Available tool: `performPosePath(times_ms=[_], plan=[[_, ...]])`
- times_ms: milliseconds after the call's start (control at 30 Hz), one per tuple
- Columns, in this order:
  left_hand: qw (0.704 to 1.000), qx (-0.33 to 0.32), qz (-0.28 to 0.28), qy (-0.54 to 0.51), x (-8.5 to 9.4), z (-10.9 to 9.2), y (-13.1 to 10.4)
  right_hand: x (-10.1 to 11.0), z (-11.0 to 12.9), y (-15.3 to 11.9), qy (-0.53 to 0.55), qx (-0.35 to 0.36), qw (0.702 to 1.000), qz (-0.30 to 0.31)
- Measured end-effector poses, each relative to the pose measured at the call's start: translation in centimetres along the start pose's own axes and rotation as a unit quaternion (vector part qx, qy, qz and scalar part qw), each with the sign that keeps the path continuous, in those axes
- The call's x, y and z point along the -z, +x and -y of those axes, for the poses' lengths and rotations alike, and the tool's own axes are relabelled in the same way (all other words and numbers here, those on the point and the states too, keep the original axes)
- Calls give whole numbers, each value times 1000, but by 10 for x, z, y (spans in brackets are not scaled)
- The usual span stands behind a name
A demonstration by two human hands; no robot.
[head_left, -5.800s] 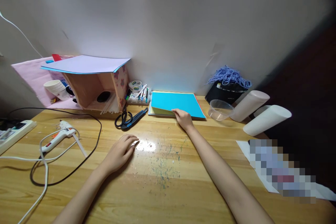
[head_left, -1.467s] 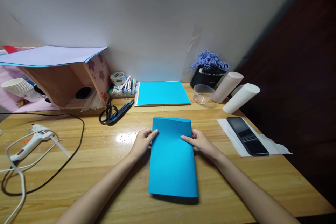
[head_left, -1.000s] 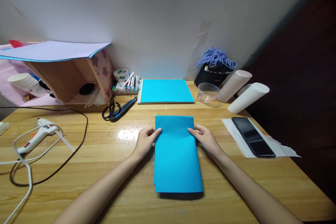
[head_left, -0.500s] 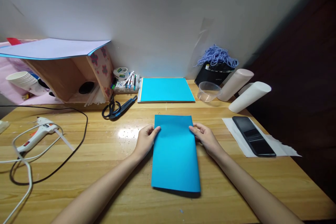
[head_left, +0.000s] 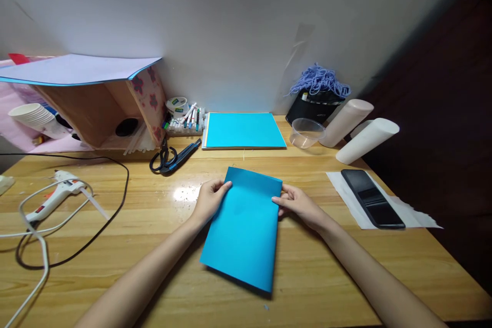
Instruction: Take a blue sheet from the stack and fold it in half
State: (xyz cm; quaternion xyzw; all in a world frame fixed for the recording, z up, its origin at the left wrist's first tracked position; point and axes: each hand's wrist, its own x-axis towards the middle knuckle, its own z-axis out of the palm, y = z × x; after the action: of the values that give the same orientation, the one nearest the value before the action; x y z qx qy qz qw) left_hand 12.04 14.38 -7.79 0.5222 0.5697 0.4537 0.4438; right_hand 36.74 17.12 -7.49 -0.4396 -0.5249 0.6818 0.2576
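A folded sheet of blue paper (head_left: 244, 230) is held slightly above the wooden table (head_left: 319, 277), turned at an angle with its lower end toward the left. My left hand (head_left: 209, 200) grips its upper left edge, thumb on top and fingers underneath. On the opposite edge, my right hand (head_left: 298, 205) pinches the paper between thumb and fingers. The fingertips under the sheet are hidden. Beyond it, more blue paper (head_left: 244, 129) lies flat on a stack by the wall.
At left are a glue gun (head_left: 57, 197) with looping cables and an open box (head_left: 148, 107). Scissors (head_left: 163, 158) and a utility knife (head_left: 182, 156) lie near markers (head_left: 188, 120). To the right are a clear plastic bowl (head_left: 306, 133), white rolls (head_left: 367, 141) and a phone (head_left: 371, 199).
The folded blue paper has turned, its lower end swinging left and its upper right corner coming nearer. My right hand has moved slightly down and left with it; my left hand shifted a little left.
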Motion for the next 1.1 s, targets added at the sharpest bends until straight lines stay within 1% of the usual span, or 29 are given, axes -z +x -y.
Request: performPosePath(times_ms=[67,167,233,567,733,867,933,1100], plan=[[1000,16,19,6,2,1,2,-1,-1,1,0,5,1000,-13],[999,23,31,12,2,3,2,-2,-3,3,12,39,996,-75],[999,22,32,9,1,3,1,-1,-4,5,7,54,993,-102],[997,55,46,1,1,2,1,0,-7,5,-10,66,991,-117],[998,41,39,20,2,3,2,-1,-4,4,0,61,991,-115],[998,37,36,33,3,4,2,0,-5,5,12,76,983,-166],[998,33,28,40,2,4,2,0,-6,6,9,83,980,-178],[999,26,19,29,0,2,1,-1,-5,5,-19,106,979,-172]])
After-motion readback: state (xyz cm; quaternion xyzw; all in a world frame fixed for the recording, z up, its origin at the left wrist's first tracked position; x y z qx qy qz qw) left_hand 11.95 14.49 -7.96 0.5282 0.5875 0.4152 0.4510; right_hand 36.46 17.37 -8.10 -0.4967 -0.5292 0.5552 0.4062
